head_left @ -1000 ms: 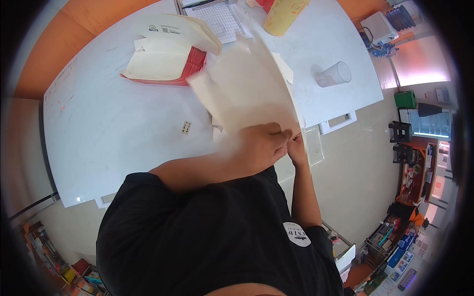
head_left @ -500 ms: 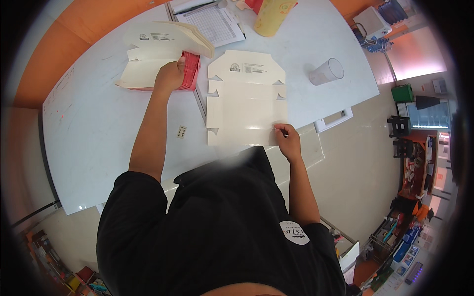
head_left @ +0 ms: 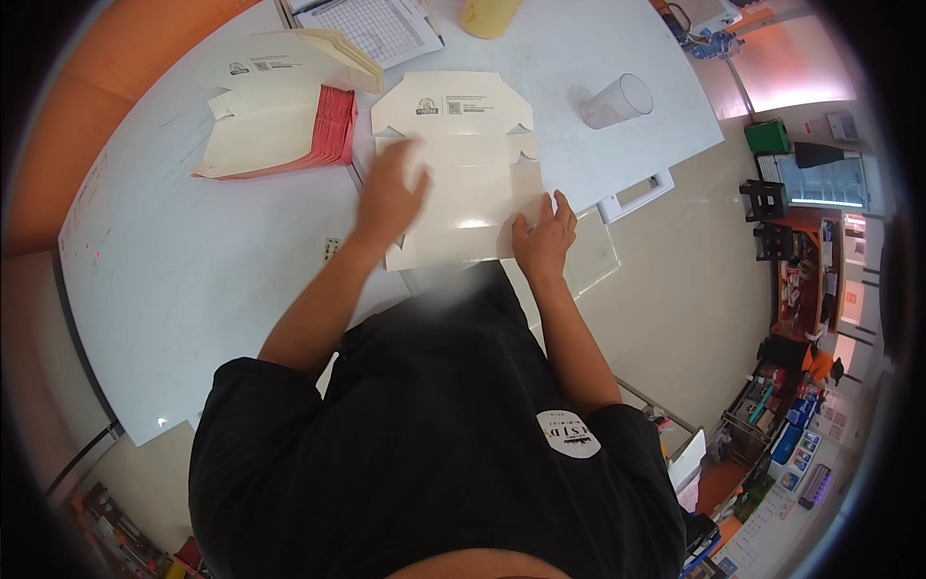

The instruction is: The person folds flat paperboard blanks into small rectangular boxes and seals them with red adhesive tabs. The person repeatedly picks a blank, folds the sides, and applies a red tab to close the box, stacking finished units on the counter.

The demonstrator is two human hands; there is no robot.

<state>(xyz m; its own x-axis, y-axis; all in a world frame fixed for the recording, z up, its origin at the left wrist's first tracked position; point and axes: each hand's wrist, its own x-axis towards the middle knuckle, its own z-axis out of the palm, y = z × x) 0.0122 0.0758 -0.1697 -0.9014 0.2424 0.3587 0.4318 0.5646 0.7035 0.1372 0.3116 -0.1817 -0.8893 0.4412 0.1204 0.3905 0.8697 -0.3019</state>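
Observation:
A flat, cream cardboard box blank (head_left: 468, 198) with creases, notched sides and small print on its far flap lies on the white table in front of me. My left hand (head_left: 391, 198) is over its left edge, slightly blurred, thumb and fingers apart with nothing between them. At the blank's right edge, near the front corner, my right hand (head_left: 545, 236) has its fingers spread and touches the board. To the left lies a stack of similar blanks with red edges (head_left: 333, 130), the top one partly folded up; neither hand touches it.
A clear tumbler (head_left: 617, 102) stands at the right of the table. Gridded paper (head_left: 371, 31) and a yellow container (head_left: 490, 17) are at the far side. A small dotted card (head_left: 331, 248) lies beside my left forearm. A white handle-like bar (head_left: 637, 198) juts from the right edge.
My left hand has left the red-edged stack and moved right to the blank. My right hand's fingers have spread and moved slightly up its edge. The whole view has shifted a little.

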